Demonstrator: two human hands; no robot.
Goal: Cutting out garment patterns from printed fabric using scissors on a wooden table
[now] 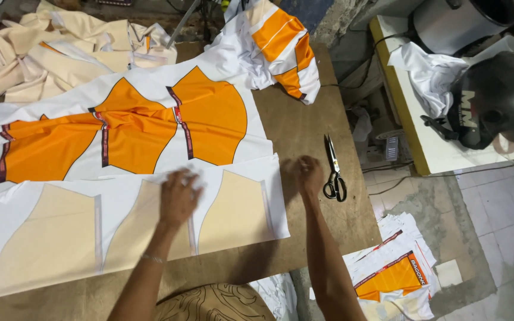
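Observation:
A long white fabric sheet printed with orange panels (pixel 150 128) lies across the brown worktable (pixel 304 125). Its near part is folded over and shows pale beige panel shapes (pixel 49 238). My left hand (pixel 179 195) rests flat on this folded part, fingers spread, slightly blurred. My right hand (pixel 308 174) is on the bare tabletop just past the fabric's right edge, fingers curled, holding nothing I can see. Black-handled scissors (pixel 333 169) lie on the table a little right of that hand.
Cream cloth (pixel 60 47) is heaped at the back left and more orange-white fabric (pixel 281 41) at the back. A dark helmet (pixel 495 98) sits on a side table at right. Cut printed pieces (pixel 397 270) lie on the floor.

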